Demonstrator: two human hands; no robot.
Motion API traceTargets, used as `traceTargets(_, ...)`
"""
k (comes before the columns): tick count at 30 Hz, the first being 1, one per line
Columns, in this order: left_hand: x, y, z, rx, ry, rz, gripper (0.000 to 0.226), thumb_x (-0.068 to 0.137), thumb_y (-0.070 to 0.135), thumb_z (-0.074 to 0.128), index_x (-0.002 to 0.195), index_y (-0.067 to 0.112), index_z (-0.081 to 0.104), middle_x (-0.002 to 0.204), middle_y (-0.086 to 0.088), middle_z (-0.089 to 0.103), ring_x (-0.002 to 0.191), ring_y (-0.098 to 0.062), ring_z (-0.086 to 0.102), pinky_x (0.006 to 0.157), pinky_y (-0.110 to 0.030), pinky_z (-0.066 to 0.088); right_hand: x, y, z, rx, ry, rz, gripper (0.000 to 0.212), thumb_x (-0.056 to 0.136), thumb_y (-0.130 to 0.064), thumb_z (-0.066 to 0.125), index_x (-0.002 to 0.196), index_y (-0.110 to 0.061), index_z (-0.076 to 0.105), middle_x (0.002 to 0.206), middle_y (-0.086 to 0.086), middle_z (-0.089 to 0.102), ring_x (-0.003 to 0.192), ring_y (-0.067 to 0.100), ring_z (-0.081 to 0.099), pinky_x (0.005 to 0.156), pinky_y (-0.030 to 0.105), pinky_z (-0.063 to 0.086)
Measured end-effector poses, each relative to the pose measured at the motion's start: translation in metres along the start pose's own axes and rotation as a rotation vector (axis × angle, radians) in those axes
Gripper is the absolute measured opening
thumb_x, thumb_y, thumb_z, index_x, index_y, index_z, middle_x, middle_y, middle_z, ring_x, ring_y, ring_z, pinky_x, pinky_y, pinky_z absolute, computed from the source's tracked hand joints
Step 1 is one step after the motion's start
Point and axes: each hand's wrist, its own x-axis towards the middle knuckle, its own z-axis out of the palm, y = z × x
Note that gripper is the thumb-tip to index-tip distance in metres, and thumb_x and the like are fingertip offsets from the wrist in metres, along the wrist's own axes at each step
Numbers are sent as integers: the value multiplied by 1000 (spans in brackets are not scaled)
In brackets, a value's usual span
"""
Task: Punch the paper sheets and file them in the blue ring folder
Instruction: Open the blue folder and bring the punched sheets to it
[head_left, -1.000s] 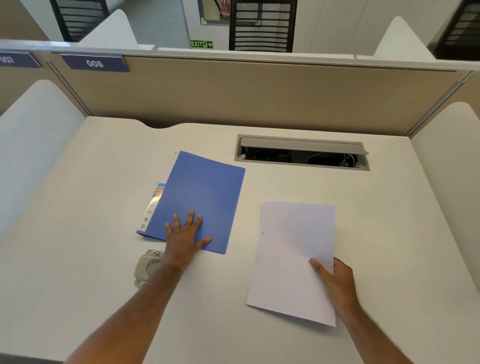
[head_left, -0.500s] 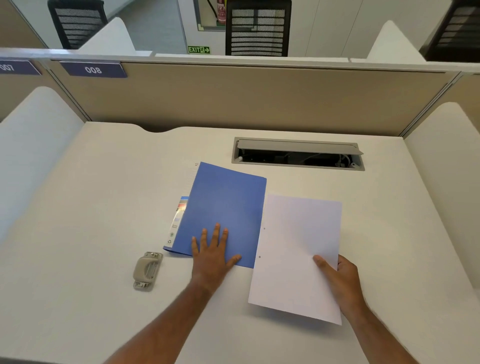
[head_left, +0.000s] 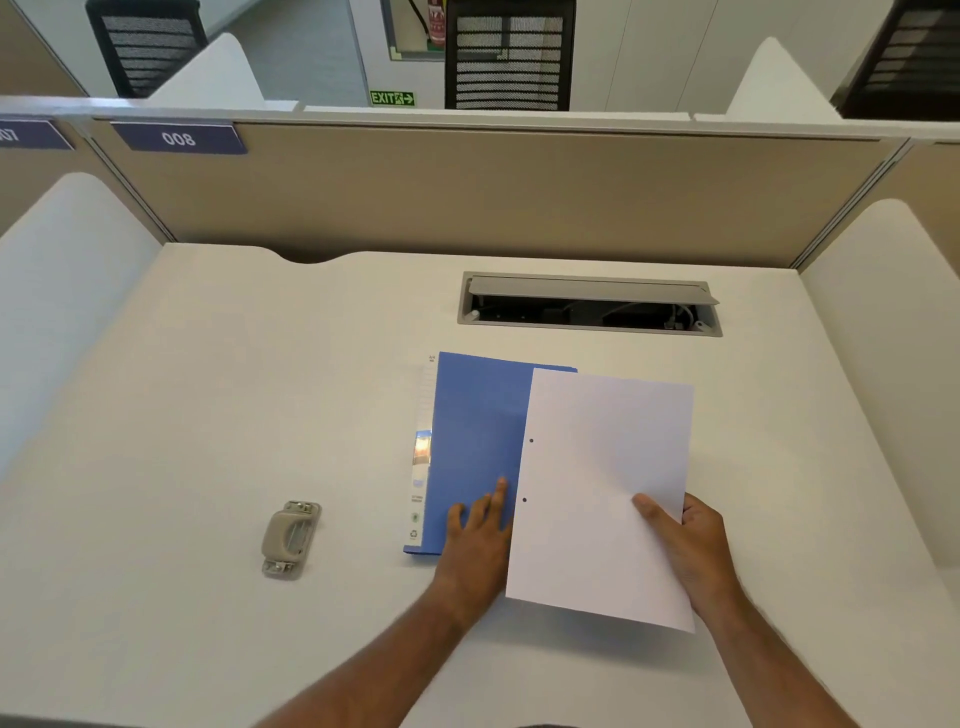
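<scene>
Head view, folder: blue ring folder (head_left: 478, 447) lying closed on the desk (head_left: 260, 364), spine to the left, just right of centre.
Head view, left hand: left hand (head_left: 480, 540) resting flat on the near part of the cover, fingers (head_left: 500, 493) straight and slightly spread, pressing down rather than gripping.
Head view, right hand: right hand (head_left: 685, 545) pinching the paper sheets (head_left: 608, 493) at their near right edge, thumb on top, other fingers hidden beneath.
Head view, sheets: two punched holes visible along the left margin; stack held slightly tilted, overlapping the folder's right part.
Head view, punch: hole punch (head_left: 290, 538) left on the desk, well apart to the left of the folder.
Step in hand: likely opening the cover, punching apparently done.
Doing it well: better to hook the fingertips under the cover's right edge, which the sheets now hide; shift the stack right first, keep it squared so the holes stay aligned, then swing the cover leftwards.
Risk: loose pinch letting the sheets fan apart.
</scene>
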Motion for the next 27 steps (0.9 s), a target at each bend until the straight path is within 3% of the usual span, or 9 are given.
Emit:
traceTargets(2, 0, 6, 1, -6, 45, 55, 94, 55, 29, 92, 140, 25, 53, 155, -12, 47, 117, -25, 57, 90, -50, 52, 0, -1, -2, 6, 4, 0, 12, 91, -22, 82, 98, -13, 78, 89, 1, 83, 68, 14, 76, 63, 30, 58)
traceTargets(6, -3, 8, 4, -35, 134, 116, 82, 71, 41, 81, 146, 27, 49, 159, -6, 43, 128, -25, 58, 102, -52, 48, 2, -1, -7, 13, 25, 0, 13, 90, -24, 83, 96, -13, 79, 91, 2, 83, 70, 17, 75, 67, 32, 58)
traceTargets(10, -18, -14, 1, -93, 225, 30, 75, 83, 56, 50, 150, 22, 49, 158, -3, 46, 139, -28, 52, 114, -52, 40, 2, -1, -9, 36, 41, 2, 16, 91, -24, 82, 100, -12, 79, 93, 0, 83, 71, 14, 77, 62, 28, 59)
traceTargets(14, -36, -45, 12, -189, 308, -11, 76, 94, 58, 52, 156, 17, 38, 165, -2, 35, 150, -24, 34, 120, -42, 24, 3, -2, -9, 71, 49, 3, 18, 92, -26, 80, 106, -15, 78, 95, -1, 83, 76, 16, 79, 67, 29, 59)
traceTargets(18, -46, -61, 16, -257, 301, 21, 74, 99, 63, 40, 160, 21, 31, 168, 8, 24, 155, -19, 26, 127, -34, 12, 6, -5, -6, 80, 32, 9, 11, 94, -25, 77, 103, -18, 76, 90, -9, 83, 76, 12, 79, 61, 24, 60)
traceTargets(21, -52, -63, 6, -446, 321, 22, 74, 98, 67, 38, 161, 31, 26, 168, 22, 16, 157, -7, 12, 127, -27, 8, 10, -6, -6, 72, 9, 12, 19, 91, -32, 79, 104, -19, 76, 92, -11, 83, 82, 17, 79, 75, 32, 59)
traceTargets(24, -61, -62, -5, -679, 316, -10, 68, 99, 53, 49, 160, 38, 22, 164, 34, 10, 155, 3, 3, 126, -24, 11, 13, -7, -4, 91, 11, 0, 41, 79, -45, 80, 111, -18, 75, 104, -3, 83, 89, 17, 80, 86, 36, 57)
traceTargets(27, -72, -60, -12, -797, 383, 4, 62, 105, 31, 50, 161, 33, 21, 166, 28, 14, 157, -2, 7, 127, -26, 8, 14, -8, -4, 126, 18, -19, 31, 95, -35, 72, 122, -19, 71, 116, 4, 80, 101, 27, 77, 94, 43, 58)
